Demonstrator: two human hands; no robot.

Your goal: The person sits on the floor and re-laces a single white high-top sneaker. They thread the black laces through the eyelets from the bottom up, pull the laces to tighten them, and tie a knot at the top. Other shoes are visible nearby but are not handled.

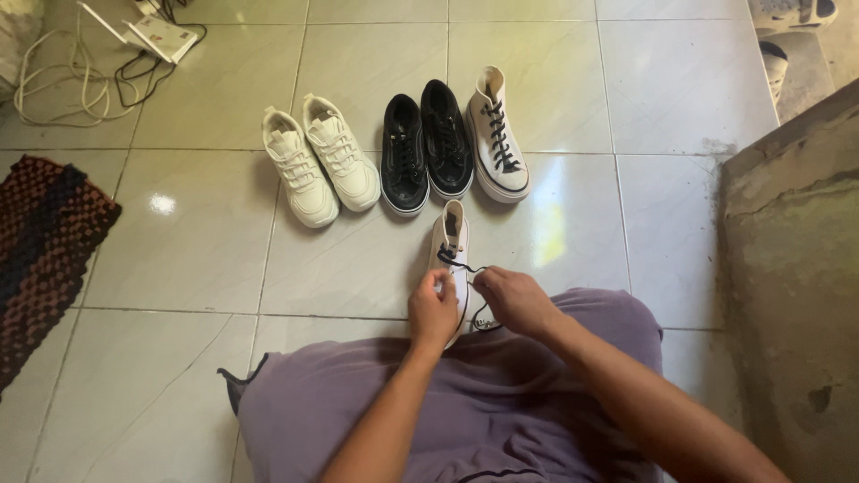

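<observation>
Here we find both hands on the white high-top shoe point(452, 255), which lies on the tiled floor point(197, 259) just ahead of our lap. Our left hand point(433, 313) pinches the shoe's near side at its seven o'clock; our right hand point(514, 300) pinches the black lace point(461, 266) at four o'clock. The shoe's long axis runs twelve to six, opening toward twelve. Both hands sit equally close. At twelve o'clock stand its mate point(497, 134), a black pair point(428, 148) and a white pair point(320, 165). A woven mat point(40, 241) lies at nine.
</observation>
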